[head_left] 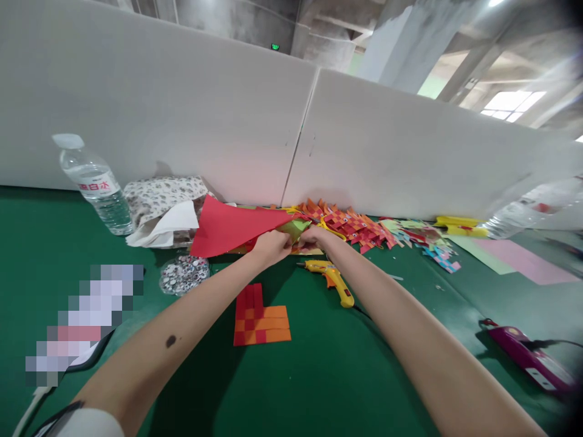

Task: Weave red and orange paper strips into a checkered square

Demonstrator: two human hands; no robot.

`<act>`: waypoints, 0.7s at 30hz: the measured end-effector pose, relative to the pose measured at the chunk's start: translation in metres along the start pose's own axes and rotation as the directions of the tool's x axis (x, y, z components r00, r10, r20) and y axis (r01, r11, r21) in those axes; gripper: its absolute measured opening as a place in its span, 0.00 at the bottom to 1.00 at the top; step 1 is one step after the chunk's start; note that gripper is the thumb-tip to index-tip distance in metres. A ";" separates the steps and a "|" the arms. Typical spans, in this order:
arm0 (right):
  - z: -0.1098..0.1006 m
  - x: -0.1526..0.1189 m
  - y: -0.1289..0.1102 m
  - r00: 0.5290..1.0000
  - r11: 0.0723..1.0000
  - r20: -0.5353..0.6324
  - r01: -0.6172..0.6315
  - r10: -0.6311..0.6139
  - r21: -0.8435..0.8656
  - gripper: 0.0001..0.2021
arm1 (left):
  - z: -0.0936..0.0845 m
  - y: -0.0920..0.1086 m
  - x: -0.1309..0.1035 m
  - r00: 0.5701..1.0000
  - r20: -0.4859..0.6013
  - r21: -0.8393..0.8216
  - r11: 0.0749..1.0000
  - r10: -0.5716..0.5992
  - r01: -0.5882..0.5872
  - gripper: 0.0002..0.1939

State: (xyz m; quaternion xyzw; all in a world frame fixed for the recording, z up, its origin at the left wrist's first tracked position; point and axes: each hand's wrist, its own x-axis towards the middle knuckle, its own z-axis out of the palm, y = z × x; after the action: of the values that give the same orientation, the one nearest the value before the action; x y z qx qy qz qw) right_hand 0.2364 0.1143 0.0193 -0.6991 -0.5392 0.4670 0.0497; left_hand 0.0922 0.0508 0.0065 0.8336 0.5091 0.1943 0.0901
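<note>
Both of my hands reach to the far side of the table, close together over a stack of coloured paper. My left hand is closed at the lower edge of a red paper sheet, which stands tilted up to its left. Just right of it, my right hand has its fingers curled in beside a green paper; what they grip is hidden. Nearer to me lies a woven red and orange paper piece, L-shaped and flat. A yellow hot glue gun rests below my right hand.
Woven paper fish are heaped at right, before a white partition. At left are a water bottle, a patterned cloth bag, a bag of googly eyes and a blurred-out phone. A purple power strip lies right.
</note>
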 end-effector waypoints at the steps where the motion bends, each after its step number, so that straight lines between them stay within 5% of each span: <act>1: 0.000 0.000 -0.001 1.000 1.000 -0.014 -0.011 0.011 -0.023 0.15 | 0.001 0.001 0.001 1.000 -0.001 0.022 1.000 0.000 0.000 0.10; 11: -0.013 -0.016 -0.020 0.982 0.967 -0.187 -0.013 -0.036 -0.256 0.12 | 0.004 0.012 0.013 0.998 0.054 0.188 0.981 0.033 -0.043 0.14; 14: -0.022 -0.023 -0.022 0.972 0.955 -0.227 -0.015 -0.055 -0.296 0.04 | 0.002 0.013 0.012 0.999 0.047 0.219 0.975 0.026 -0.036 0.14; 21: -0.054 -0.034 -0.015 0.949 0.928 -0.313 -0.093 -0.027 -0.360 0.06 | 0.000 0.015 0.011 0.999 0.047 0.262 0.965 0.009 -0.021 0.13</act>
State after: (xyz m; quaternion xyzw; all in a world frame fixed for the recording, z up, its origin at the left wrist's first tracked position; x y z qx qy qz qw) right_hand 0.2647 0.1172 0.0787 -0.7699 -0.5908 0.2411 -0.0063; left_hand 0.1091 0.0534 0.0142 0.8464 0.5217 0.1069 -0.0108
